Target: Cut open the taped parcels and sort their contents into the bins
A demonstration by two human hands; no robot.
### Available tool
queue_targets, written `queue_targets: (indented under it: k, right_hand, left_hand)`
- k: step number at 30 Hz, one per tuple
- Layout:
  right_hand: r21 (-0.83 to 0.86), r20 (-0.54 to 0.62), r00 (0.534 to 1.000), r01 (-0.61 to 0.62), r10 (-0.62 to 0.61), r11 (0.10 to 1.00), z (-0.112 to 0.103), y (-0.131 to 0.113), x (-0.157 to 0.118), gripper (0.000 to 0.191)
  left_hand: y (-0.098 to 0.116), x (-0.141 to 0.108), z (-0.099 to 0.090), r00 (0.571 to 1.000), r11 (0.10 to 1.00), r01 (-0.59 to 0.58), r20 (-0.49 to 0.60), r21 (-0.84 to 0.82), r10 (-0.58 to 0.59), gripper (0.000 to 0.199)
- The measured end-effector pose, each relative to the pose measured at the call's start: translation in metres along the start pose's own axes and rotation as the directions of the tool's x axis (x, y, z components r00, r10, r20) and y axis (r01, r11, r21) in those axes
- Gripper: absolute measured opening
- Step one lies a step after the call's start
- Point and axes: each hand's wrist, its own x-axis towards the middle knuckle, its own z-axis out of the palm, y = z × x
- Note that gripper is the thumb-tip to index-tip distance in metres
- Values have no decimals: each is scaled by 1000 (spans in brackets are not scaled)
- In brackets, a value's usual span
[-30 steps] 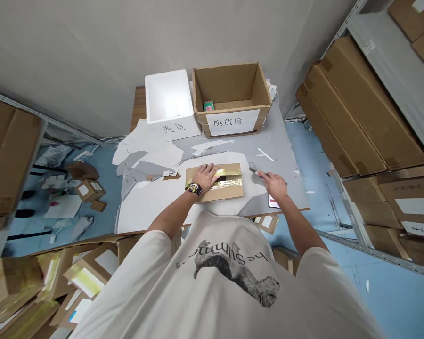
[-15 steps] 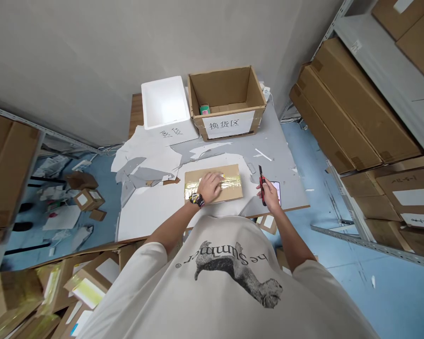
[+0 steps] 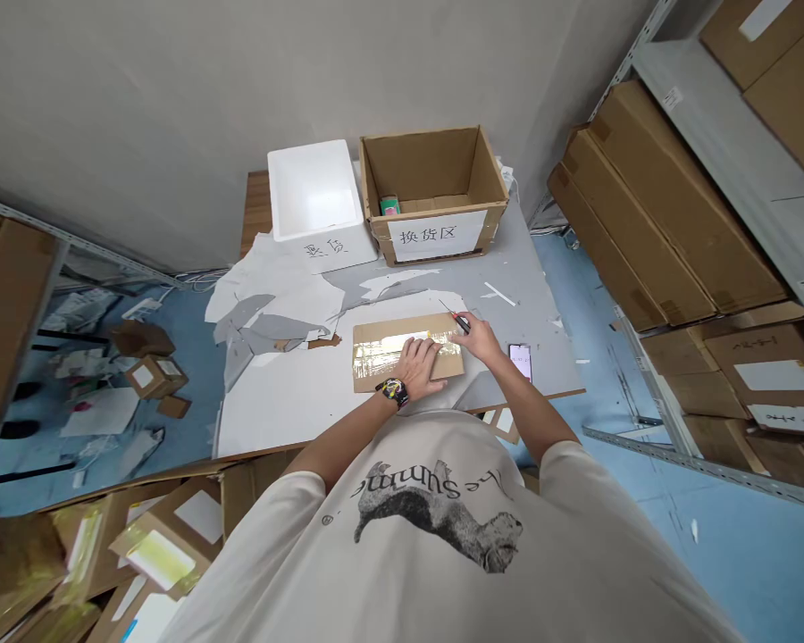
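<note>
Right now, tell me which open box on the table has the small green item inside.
The brown cardboard box with the white label on its front: the green item lies inside. The white foam box beside it shows none.

Look at that rough brown cardboard parcel (image 3: 442, 362), glossy clear packing tape (image 3: 381, 350) gleaming across it! There's a red plastic utility knife (image 3: 462, 323) with a thin metal blade (image 3: 447, 309), and behind, a matt white polystyrene box (image 3: 314, 192)!

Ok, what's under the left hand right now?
The left hand rests on a flat cardboard parcel with shiny clear tape across it, on a white sheet. The palm covers the parcel surface directly beneath it.
</note>
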Motion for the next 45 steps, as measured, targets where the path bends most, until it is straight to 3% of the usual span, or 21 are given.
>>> queue_targets:
  k: [4, 8, 11, 16, 18, 20, 24, 27, 32, 39, 45]
  right_hand:
    - [-69, 67, 994, -78, 82, 995, 6, -7, 21, 57]
    - [-136, 101, 990, -81, 95, 987, 7, -16, 23, 58]
    - [-32, 144, 987, -68, 72, 997, 0, -15, 18, 54]
    - [311, 163, 968, -235, 192, 921, -35, 9, -6, 45]
    - [314, 184, 971, -208, 155, 926, -54, 20, -22, 42]
    - [256, 277, 955, -183, 109, 949, -73, 28, -38, 40]
    - [142, 511, 852, -216, 115, 966, -95, 35, -61, 40]
    - [102, 579, 805, -225, 126, 969, -94, 36, -60, 39]
    - [75, 603, 793, -172, 93, 982, -81, 34, -43, 34]
    - [76, 692, 709, -259, 136, 963, -88, 31, -37, 34]
    - [131, 678, 732, -196, 56, 972, -87, 36, -33, 43]
  left_hand:
    - [5, -1, 3, 1000, 1000, 11, 4, 0, -11, 94]
    - [8, 10, 3, 996, 996, 91, 11, -9, -91, 97]
    - [10, 18, 2, 989, 989, 147, 14, -15, -147, 98]
    - [17, 17, 4, 991, 991, 130, -18, -24, -130, 91]
    - [21, 14, 4, 993, 993, 118, -22, -17, -118, 91]
    - [23, 14, 2, 994, 994, 113, 3, -7, -113, 92]
    - [25, 17, -5, 988, 993, 119, 96, 11, -119, 96]
    - [25, 19, -10, 983, 992, 126, 132, 24, -128, 98]
    - [23, 21, -11, 981, 991, 133, 139, 29, -136, 95]
    - [22, 22, -12, 977, 990, 133, 163, 37, -137, 97]
    - [23, 23, -14, 972, 989, 144, 181, 43, -149, 96]
